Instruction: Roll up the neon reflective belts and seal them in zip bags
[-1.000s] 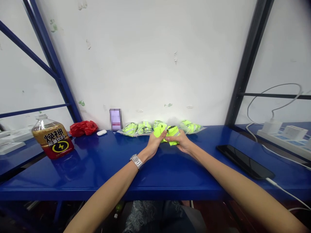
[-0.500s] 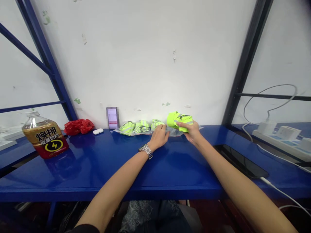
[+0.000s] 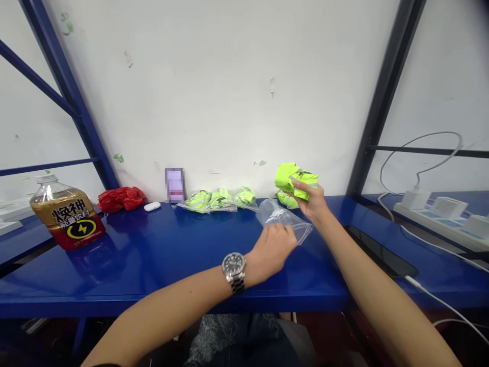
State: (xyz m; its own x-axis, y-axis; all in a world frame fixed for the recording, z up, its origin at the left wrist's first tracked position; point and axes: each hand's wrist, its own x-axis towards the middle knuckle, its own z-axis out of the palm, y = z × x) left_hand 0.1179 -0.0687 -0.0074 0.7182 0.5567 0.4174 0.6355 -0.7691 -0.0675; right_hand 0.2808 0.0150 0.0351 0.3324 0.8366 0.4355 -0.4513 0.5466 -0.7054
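My right hand (image 3: 311,201) is closed around a folded neon-yellow reflective vest (image 3: 294,178), raised above the blue table. My left hand (image 3: 273,247), with a metal watch on its wrist, has its fingers curled on a clear zip bag (image 3: 280,214) lying over the table. Beneath the held vest, another neon-yellow bundle (image 3: 287,200) rests near the wall. Further left, several bagged neon-yellow bundles (image 3: 221,199) lie in a row along the wall.
The blue table (image 3: 171,255) carries a large drink bottle (image 3: 71,214), a red plastic bag (image 3: 121,198), a white case (image 3: 152,206) and an upright phone (image 3: 174,184). At right are a black phone (image 3: 382,252) on a cable and a power strip (image 3: 443,219).
My left hand has moved from the row of bundles toward me and right, drawing out the clear bag. My right hand has lifted the vest slightly up and right.
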